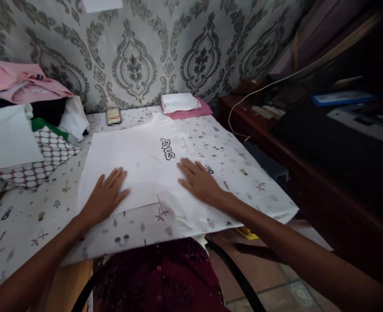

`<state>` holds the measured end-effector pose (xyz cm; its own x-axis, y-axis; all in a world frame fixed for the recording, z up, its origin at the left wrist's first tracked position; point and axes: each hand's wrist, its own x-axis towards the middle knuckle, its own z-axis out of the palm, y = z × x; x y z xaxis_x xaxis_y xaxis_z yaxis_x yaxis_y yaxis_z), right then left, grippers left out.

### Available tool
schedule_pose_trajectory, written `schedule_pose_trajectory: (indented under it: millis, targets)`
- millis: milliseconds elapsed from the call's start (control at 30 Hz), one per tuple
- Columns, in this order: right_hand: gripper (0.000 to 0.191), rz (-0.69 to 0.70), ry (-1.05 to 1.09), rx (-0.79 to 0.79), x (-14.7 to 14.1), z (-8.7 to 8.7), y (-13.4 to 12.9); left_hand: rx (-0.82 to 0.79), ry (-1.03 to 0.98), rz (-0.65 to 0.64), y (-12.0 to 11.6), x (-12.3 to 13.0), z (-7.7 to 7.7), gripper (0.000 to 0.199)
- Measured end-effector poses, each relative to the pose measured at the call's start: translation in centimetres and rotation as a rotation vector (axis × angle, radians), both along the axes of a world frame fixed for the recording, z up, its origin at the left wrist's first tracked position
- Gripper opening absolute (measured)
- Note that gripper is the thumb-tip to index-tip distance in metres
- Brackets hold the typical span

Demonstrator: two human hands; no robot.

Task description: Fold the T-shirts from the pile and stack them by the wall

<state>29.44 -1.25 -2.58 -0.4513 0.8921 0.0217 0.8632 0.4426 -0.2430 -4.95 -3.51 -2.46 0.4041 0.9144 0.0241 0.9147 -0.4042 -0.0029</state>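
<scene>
A white T-shirt (126, 151) with black lettering near its collar lies spread on a table covered by a patterned white cloth. Its collar end points right. My left hand (105, 195) rests flat on the lower left part of the shirt, fingers spread. On the shirt's right part, below the lettering, my right hand (198, 178) lies flat with its fingers apart. Neither hand grips anything. One sleeve reaches down toward the table's front edge, with some creases in it.
Piled clothes (32, 130) stand at the left. Folded white cloth (180, 103) sits on a pink one (204, 109) at the back. A small box (114, 116) is near the wall. Right of the table is a dark red desk (243, 117) with a white cable.
</scene>
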Motion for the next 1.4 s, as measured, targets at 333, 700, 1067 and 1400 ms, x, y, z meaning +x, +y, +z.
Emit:
schedule_pose_trajectory:
  millis: [333,700,1067,1400]
  targets:
    - [0.051,0.189,0.232,0.042,4.7,1.6,-6.8,0.009,-0.096,0.013,-2.2,-2.3,1.8,0.055]
    - [0.025,0.266,0.440,-0.034,3.5,2.1,-10.4,-0.002,-0.256,-0.382,-5.1,14.2,2.1,0.046]
    - [0.030,-0.068,0.715,-0.163,4.0,5.0,-8.3,-0.123,-0.313,-0.237,-3.6,12.7,4.3,0.034]
    - [0.033,0.116,0.441,-0.143,1.4,5.7,-4.6,-0.308,-0.515,-0.320,-2.3,8.8,6.7,0.024]
